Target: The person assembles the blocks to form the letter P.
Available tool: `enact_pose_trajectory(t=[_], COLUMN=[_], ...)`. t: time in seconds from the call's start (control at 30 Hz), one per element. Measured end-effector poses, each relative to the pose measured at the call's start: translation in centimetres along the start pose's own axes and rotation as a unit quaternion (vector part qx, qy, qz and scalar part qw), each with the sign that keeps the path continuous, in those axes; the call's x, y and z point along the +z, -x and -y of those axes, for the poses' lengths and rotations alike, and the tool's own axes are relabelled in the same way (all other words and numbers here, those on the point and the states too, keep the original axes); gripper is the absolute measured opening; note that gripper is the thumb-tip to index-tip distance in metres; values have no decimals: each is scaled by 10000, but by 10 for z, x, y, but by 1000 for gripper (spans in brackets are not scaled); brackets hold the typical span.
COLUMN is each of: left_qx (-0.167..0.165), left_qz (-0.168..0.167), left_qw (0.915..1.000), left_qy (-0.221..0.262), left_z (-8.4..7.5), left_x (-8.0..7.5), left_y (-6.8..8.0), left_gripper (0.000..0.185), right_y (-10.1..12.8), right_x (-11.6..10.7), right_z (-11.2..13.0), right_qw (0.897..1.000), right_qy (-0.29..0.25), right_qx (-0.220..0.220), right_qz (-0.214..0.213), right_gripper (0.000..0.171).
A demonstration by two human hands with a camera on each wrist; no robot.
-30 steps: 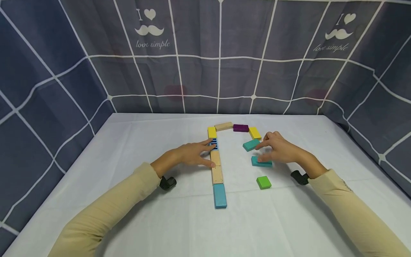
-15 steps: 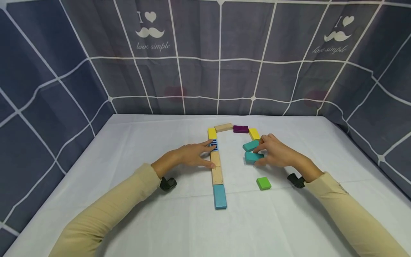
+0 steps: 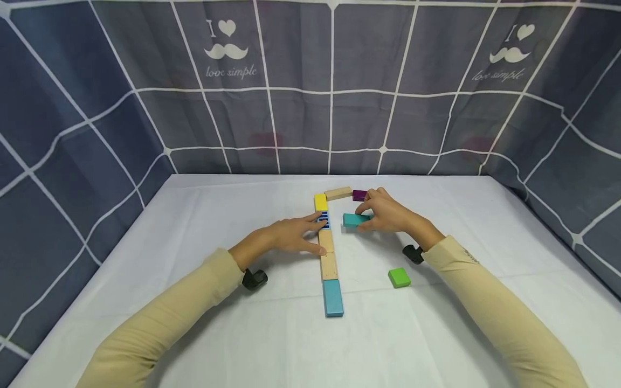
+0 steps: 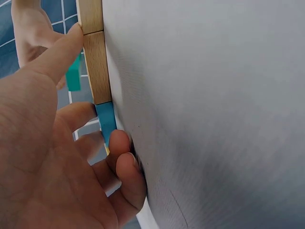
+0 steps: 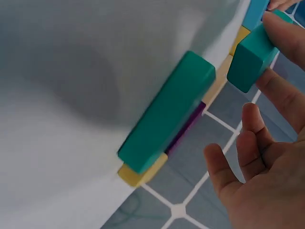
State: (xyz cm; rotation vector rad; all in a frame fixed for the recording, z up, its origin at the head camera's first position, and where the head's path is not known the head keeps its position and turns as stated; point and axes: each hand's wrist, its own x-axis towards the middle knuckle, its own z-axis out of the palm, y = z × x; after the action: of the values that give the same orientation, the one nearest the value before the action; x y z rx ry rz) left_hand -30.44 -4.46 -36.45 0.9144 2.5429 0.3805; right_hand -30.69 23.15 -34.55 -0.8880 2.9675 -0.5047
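In the head view my left hand (image 3: 291, 234) rests along a straight row of blocks. Its fingertips touch a blue striped block (image 3: 327, 219), and its thumb touches the wooden blocks (image 3: 328, 267). My right hand (image 3: 388, 213) pinches a teal block (image 3: 354, 220) between thumb and fingers, just right of the row. The right wrist view shows this held teal block (image 5: 248, 62) above the table. There a second teal block (image 5: 167, 109) lies near a yellow block (image 5: 143, 171) and a purple block (image 5: 188, 126); in the head view the right hand hides that second teal block.
A yellow block (image 3: 320, 202) tops the row and a long blue block (image 3: 332, 298) ends it nearest me. A slanted wooden block (image 3: 338, 193) lies at the back. A green block (image 3: 399, 277) stands apart on the white cloth (image 3: 233, 345). Checked curtain (image 3: 301, 118) surrounds the table.
My right hand has taken hold of the nearer teal block and carried it left and away from me toward the row. The left hand stays where it was.
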Motion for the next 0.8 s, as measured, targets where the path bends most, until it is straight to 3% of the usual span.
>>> enact_pose_trajectory(t=[0.4, 0.8], left_qx=[-34, -66], left_qz=[49, 78], left_qw=[10000, 9999], left_qy=[-42, -92], left_z=[-1, -3], left_x=[-1, -1], left_y=[0, 0], left_gripper=[87, 87], right_y=[-13, -8], right_x=[9, 7], right_z=[-3, -4], right_qw=[9984, 9987], right_qy=[201, 98], right_qx=[293, 252], right_qz=[433, 435], right_gripper=[37, 43])
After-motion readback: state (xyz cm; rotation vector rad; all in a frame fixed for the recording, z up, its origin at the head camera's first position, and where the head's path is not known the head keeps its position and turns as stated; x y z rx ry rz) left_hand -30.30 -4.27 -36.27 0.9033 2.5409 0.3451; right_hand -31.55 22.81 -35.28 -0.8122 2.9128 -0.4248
